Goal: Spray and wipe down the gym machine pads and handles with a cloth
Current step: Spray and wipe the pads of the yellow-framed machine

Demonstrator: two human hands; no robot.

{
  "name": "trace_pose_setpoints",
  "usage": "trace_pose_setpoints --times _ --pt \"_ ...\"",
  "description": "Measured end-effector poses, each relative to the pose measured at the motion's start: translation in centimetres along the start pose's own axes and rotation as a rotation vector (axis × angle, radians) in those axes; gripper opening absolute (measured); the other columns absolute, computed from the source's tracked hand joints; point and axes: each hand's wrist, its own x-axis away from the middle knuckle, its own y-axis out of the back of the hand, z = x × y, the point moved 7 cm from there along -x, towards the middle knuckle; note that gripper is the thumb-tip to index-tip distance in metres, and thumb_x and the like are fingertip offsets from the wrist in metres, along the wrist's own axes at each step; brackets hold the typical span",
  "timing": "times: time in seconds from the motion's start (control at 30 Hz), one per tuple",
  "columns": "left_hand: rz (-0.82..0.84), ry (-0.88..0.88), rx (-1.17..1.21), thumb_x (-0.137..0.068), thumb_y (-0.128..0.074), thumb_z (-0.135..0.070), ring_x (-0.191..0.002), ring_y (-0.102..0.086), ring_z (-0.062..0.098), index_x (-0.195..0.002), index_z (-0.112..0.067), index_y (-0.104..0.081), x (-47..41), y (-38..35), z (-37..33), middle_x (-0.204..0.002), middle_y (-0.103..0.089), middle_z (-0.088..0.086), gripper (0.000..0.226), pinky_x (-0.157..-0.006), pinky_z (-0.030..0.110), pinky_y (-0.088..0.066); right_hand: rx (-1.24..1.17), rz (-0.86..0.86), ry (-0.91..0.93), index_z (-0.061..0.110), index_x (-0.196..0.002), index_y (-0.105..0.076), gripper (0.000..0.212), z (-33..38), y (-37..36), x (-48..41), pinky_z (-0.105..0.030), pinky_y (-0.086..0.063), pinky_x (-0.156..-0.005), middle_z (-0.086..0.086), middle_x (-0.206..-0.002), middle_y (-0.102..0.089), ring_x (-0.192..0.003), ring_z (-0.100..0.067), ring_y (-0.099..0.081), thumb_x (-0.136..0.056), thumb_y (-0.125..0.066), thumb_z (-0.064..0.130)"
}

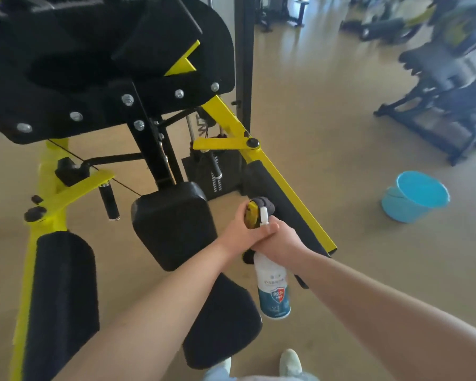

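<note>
A white spray bottle (273,287) with a blue label and a yellow trigger head hangs between both my hands, over the machine's pads. My left hand (238,229) grips the yellow trigger head. My right hand (282,240) grips the bottle's neck, thumb across it. A dark grey cloth (265,204) bunches out above the trigger and below the hands; which hand holds it I cannot tell. The black-and-yellow gym machine has a square black pad (173,224) just left of the hands, a long pad (63,292) at the left, another pad (223,325) under my left forearm, and a padded yellow arm (283,207) behind the bottle.
A short black handle (109,202) hangs from a yellow bracket at the left. A blue bucket (415,196) stands on the tan floor to the right. Other black machines (445,86) fill the far right. My shoes (290,361) show at the bottom edge.
</note>
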Motion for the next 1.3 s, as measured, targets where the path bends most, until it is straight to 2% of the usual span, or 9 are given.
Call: trace_pose_setpoints --times 0.1,0.2,0.37,0.57,0.73,0.8,0.87,0.93,1.3 --pt "-0.046 -0.044 -0.043 -0.069 -0.083 -0.045 -0.103 -0.067 0.014 -0.108 -0.034 -0.062 -1.3 1.9 -0.2 -0.108 -0.071 -0.005 0.046 -0.09 0.033 -0.054 -0.035 -0.004 -0.012 0.023 -0.103 -0.064 0.032 1.0 -1.0 -0.9 -0.036 -0.062 -0.073 0.003 -0.09 -0.073 -0.082 -0.019 -0.072 -0.08 -0.081 0.036" --pt "-0.095 -0.053 0.008 -0.071 -0.08 -0.043 -0.096 -0.07 0.017 -0.091 -0.037 -0.066 -2.6 3.6 -0.1 -0.097 -0.073 -0.005 0.025 -0.089 0.038 -0.056 -0.374 0.046 -0.072 0.024 -0.111 -0.066 0.041 1.3 -2.0 -0.7 -0.036 -0.063 -0.07 0.001 -0.088 -0.077 -0.079 -0.018 -0.075 -0.074 -0.084 0.024" --pt "-0.088 -0.062 -0.04 -0.064 -0.081 -0.058 -0.097 -0.073 0.025 -0.097 -0.023 -0.065 -4.3 4.4 -0.1 -0.1 -0.075 0.004 0.05 -0.09 0.053 -0.058 -0.761 0.041 -0.091 0.033 -0.129 -0.061 0.051 1.4 -3.3 -0.1 -0.048 -0.064 -0.086 -0.008 -0.103 -0.079 -0.093 -0.032 -0.077 -0.081 -0.077 0.026" --pt "-0.001 0.061 0.052 -0.047 -0.074 -0.079 -0.103 -0.07 0.022 -0.119 -0.018 -0.051 -3.6 3.8 -0.7 -0.111 -0.068 0.004 0.097 -0.088 0.043 -0.06 -0.492 -0.196 -0.15 0.045 -0.124 -0.055 0.034 1.6 -1.6 0.4 -0.022 -0.053 -0.058 0.009 -0.092 -0.074 -0.075 -0.008 -0.072 -0.093 -0.069 0.039" --pt "-0.097 0.331 0.395 -0.05 -0.051 -0.106 -0.123 -0.061 0.03 -0.151 -0.038 -0.033 -6.2 4.4 4.3 -0.142 -0.057 0.006 0.123 -0.104 0.053 -0.05 -0.334 -0.249 -0.239 0.03 -0.109 -0.056 0.025 1.1 -1.2 -0.1 -0.027 -0.048 -0.057 0.004 -0.095 -0.067 -0.079 -0.012 -0.065 -0.093 -0.068 0.047" --pt "-0.14 0.363 0.461 -0.066 -0.055 -0.096 -0.123 -0.06 0.031 -0.153 -0.038 -0.028 -6.1 4.8 3.8 -0.143 -0.054 0.008 0.108 -0.105 0.053 -0.05 -0.311 -0.198 -0.247 0.033 -0.125 -0.053 0.037 0.9 -1.8 -0.1 -0.026 -0.048 -0.059 0.005 -0.101 -0.066 -0.083 -0.011 -0.064 -0.094 -0.068 0.048" --pt "-0.228 0.298 0.448 -0.096 -0.051 -0.062 -0.124 -0.053 0.027 -0.157 -0.026 -0.018 -5.0 5.5 1.3 -0.139 -0.046 0.007 0.079 -0.107 0.044 -0.046 -0.313 -0.184 -0.247 0.039 -0.136 -0.048 0.047 0.8 -2.1 -0.1 -0.025 -0.046 -0.059 0.006 -0.106 -0.065 -0.085 -0.01 -0.063 -0.094 -0.068 0.048" --pt "-0.292 0.262 0.431 -0.105 -0.048 -0.04 -0.12 -0.048 0.022 -0.157 -0.017 -0.017 -5.3 5.7 1.4 -0.135 -0.041 0.005 0.064 -0.099 0.037 -0.042 -0.297 -0.208 -0.25 0.036 -0.129 -0.051 0.041 0.6 -2.2 -0.3 -0.026 -0.048 -0.06 0.005 -0.105 -0.065 -0.084 -0.01 -0.063 -0.094 -0.069 0.049" --pt "-0.291 0.248 0.369 -0.109 -0.042 -0.035 -0.111 -0.052 0.023 -0.155 -0.016 -0.02 -5.0 6.0 1.3 -0.125 -0.043 0.007 0.054 -0.093 0.037 -0.047 -0.276 -0.212 -0.224 0.039 -0.132 -0.05 0.045 1.1 -2.0 -1.1 -0.023 -0.045 -0.058 0.008 -0.102 -0.063 -0.082 -0.009 -0.062 -0.093 -0.071 0.045"
